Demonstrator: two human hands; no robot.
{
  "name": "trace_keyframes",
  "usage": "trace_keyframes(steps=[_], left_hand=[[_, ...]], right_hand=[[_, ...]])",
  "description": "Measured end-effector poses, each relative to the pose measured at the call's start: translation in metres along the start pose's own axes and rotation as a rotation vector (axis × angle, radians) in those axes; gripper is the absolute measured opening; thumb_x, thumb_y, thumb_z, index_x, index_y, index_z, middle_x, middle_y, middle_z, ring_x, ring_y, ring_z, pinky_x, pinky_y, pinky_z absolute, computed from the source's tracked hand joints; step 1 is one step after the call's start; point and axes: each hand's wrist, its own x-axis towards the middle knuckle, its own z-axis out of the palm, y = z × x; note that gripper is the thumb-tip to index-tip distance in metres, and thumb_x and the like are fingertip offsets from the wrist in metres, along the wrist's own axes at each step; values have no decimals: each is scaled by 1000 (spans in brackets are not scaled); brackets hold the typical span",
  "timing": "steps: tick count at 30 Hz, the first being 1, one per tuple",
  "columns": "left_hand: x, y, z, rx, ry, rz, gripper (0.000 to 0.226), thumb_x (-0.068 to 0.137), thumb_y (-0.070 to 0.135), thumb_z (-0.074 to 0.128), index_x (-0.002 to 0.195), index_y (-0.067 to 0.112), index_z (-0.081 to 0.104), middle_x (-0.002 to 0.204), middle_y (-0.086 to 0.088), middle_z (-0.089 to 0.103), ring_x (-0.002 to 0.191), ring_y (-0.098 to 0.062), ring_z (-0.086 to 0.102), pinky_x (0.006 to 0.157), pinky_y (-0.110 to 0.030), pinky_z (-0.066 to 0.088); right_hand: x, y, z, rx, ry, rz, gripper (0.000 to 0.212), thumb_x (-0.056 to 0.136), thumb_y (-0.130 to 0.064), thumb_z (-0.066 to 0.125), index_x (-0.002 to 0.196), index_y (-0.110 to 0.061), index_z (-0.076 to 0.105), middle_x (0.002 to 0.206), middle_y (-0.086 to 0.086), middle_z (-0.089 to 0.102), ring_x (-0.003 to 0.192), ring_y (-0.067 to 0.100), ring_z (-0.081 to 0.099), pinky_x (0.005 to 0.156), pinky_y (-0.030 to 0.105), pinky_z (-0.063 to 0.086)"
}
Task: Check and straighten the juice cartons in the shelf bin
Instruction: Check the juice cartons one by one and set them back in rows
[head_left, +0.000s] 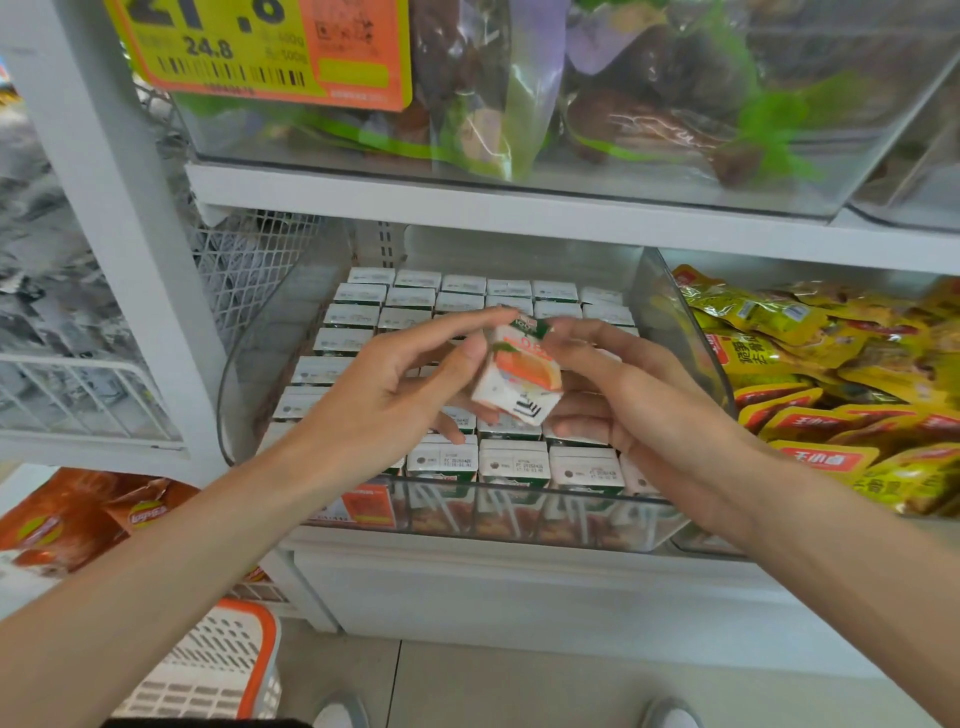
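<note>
Holding one juice carton (522, 376) tilted above the clear shelf bin (260, 353), orange-printed face toward us, over the packed rows of cartons (457, 296) standing upright inside.

Grip: our left hand (395, 395) pinches it, thumb on the printed face and forefinger stretched to the top corner. Our right hand (634, 405) curls its fingers round the far side and lower edge.

Handling, as we judge it: small and light. The paperboard looks stiff at the folds, but the panels may dent under a squeeze, and the coated skin is likely a little slick.

Hold advised: opposite narrow sides near the corners, with light pressure.
</note>
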Motion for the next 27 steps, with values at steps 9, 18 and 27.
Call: trace_keyframes(steps=[9, 18, 27], left_hand=[[3, -2, -4, 87, 169, -24, 68, 64, 42, 86, 129, 36, 68, 109, 15, 77, 95, -3, 77, 87, -17, 60], [3, -3, -5, 175, 116, 51, 62, 71, 19, 93, 124, 31, 64, 118, 10, 70, 106, -7, 73, 96, -29, 58], [3, -6, -5, 370, 62, 62, 67, 79, 29, 88, 137, 45, 60, 136, 24, 66, 130, 2, 58, 115, -40, 47]], right_hand=[[-6, 4, 9, -102, -19, -163, 42, 89, -28, 85, 126, -19, 67, 116, -5, 80, 108, 13, 77, 99, 33, 61], [-4, 6, 7, -223, -42, -360, 50, 80, -12, 91, 124, -22, 71, 121, -8, 77, 116, 9, 73, 105, 33, 58], [-7, 14, 9, -368, -163, -583, 69, 77, 15, 84, 136, -17, 69, 137, 2, 67, 137, 17, 59, 114, 38, 51]])
